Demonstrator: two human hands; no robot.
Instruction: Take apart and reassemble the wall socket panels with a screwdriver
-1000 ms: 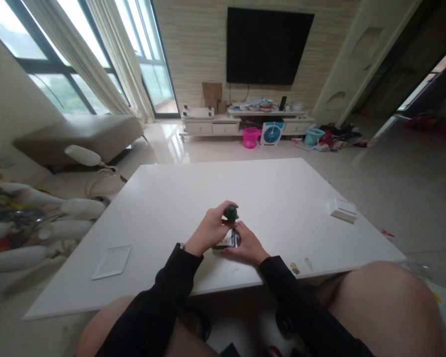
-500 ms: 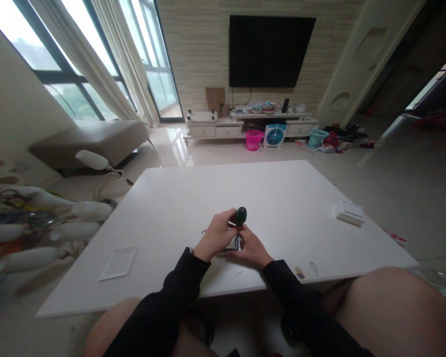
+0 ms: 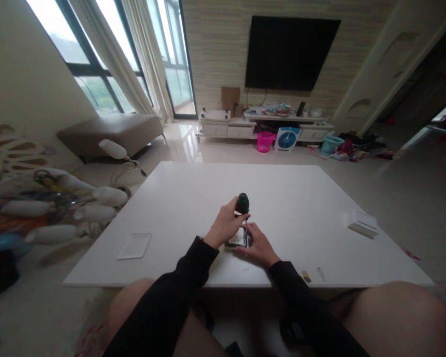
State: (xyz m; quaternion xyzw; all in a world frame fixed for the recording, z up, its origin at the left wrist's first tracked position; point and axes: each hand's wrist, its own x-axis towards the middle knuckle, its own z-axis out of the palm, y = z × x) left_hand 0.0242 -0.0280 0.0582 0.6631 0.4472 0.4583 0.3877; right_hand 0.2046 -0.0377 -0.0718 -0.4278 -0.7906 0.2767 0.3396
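Note:
My left hand (image 3: 225,225) is closed around a screwdriver (image 3: 243,203) with a dark green handle, held nearly upright. Its shaft runs down to the right edge of a small white wall socket (image 3: 238,239) with a dark rim. Fingers of my right hand (image 3: 260,246) grip that socket from the right and keep it at the table. The screwdriver's tip is too small to make out. To the left lies a thin, pale square frame (image 3: 134,246), flat on the white table (image 3: 193,191).
A white box-like block (image 3: 362,223) stands near the table's right edge. By the front edge lie a small yellowish packet (image 3: 306,276) and a small clear bag (image 3: 320,273). Lamp arms with white shades (image 3: 94,212) crowd the floor at left.
The view has shifted, so the room and table appear farther right. My left hand and the screwdriver handle sit slightly higher above the socket, and more of the socket's white face shows.

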